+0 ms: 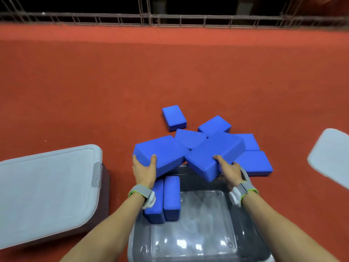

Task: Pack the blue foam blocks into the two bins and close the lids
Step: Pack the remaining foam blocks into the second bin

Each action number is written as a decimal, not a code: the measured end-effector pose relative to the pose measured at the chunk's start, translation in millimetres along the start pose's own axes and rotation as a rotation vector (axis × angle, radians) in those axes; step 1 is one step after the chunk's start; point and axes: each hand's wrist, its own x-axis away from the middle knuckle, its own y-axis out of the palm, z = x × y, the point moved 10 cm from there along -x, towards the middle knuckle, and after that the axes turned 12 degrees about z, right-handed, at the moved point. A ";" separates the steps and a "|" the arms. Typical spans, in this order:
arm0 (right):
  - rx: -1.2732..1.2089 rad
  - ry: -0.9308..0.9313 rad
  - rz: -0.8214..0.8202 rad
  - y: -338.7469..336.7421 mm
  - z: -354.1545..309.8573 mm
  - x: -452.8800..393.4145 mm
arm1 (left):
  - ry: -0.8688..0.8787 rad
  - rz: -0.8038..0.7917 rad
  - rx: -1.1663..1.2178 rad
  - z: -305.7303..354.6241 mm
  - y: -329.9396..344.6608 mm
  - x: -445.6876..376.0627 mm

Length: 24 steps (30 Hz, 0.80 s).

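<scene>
Blocks in both hands over the open bin

Bin [198, 239] below you holds two upright blocks [164, 197] at its left wall. Your left hand [144, 172] grips one block [160, 154], thumb on top, fingers underneath. Your right hand [228, 170] grips another block [213, 154] likewise. Beyond, loose blocks [253, 163] lie on the red floor [94, 82]; the closed bin [47, 186] sits left.

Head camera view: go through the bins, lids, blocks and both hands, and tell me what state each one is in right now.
Clear bin: open, two blocks standing inside.
Left bin: closed under its lid.
Loose lid: off, at the right.
Left hand: grips a block.
Right hand: grips a block.
Other blocks: lying unpacked on the floor.
</scene>
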 end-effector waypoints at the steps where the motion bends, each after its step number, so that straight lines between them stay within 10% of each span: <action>1: -0.035 0.040 -0.035 0.7 13.4 2.7 | -0.010 0.007 0.025 -6.6 0.8 6.0; 24: 0.259 -0.240 -0.116 -61.7 153.6 138.4 | 0.324 0.006 0.071 -47.4 -128.6 123.2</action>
